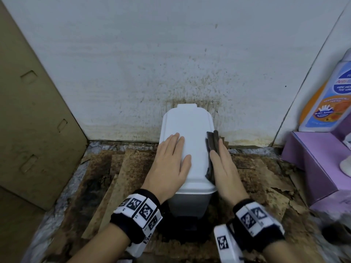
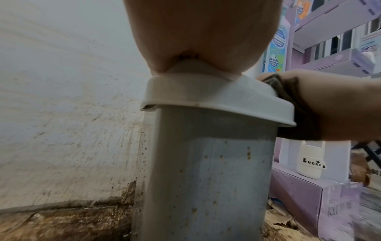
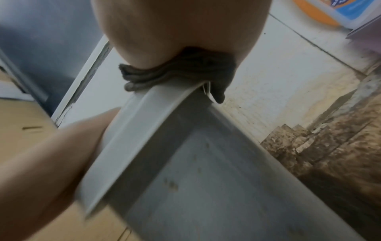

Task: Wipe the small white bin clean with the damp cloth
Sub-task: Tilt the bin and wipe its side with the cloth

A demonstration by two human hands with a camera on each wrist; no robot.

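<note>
Left hand [image 1: 169, 164] flat, fingers straight, on white bin [image 1: 191, 126] lid; right hand [image 1: 226, 168] straight-fingered, pressing dark cloth [image 1: 211, 143] against lid's right edge

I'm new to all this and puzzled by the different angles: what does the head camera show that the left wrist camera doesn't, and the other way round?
Only the head view shows the flat top of the bin's lid, with the left hand resting open on it, and the cardboard at the left. Only the left wrist view shows the brown specks on the bin's side and a white container on purple packaging. Both show the right hand pressing the dark cloth against the lid's right edge, and the stained wall.
</note>
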